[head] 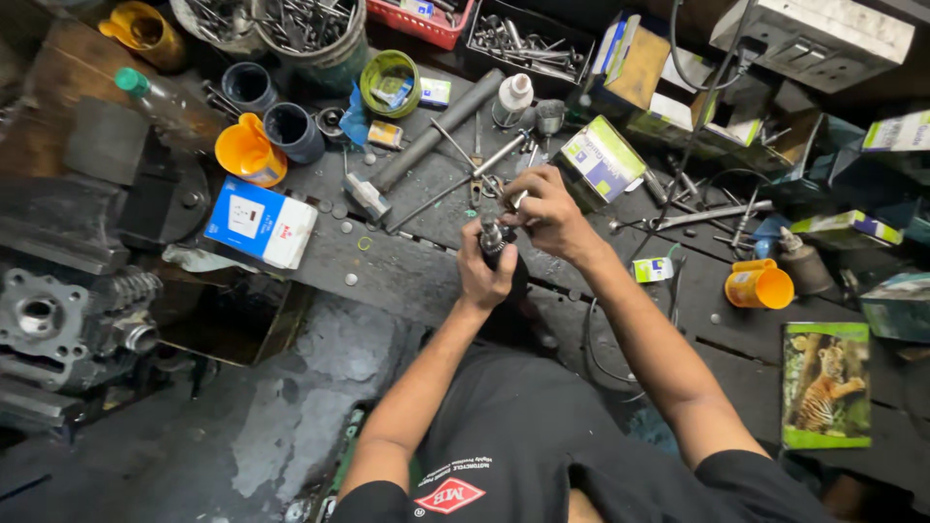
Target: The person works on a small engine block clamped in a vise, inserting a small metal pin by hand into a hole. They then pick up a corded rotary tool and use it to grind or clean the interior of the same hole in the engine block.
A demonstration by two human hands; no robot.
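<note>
Head view: the left hand grips a small dark cylindrical metal part upright over the greasy workbench; the right hand pinches its top. Beyond lie a grey steel hammer, left a blue-and-white rectangular box, right a green-and-white carton.

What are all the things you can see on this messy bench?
dark metal part: one, black with a silver top, gripped at the middle of the bench
hammer: one, grey, lying slantwise behind the hands
blue and white box: one, on the left of the bench
orange cups: two, one on the left, one on the right
dark cups: two, beside the left orange cup
green tin: one, at the back
tiger picture book: one, green, at the right front
engine part: one, grey, at the far left
left hand: grips the dark metal part
right hand: fingers at the part's top
</note>
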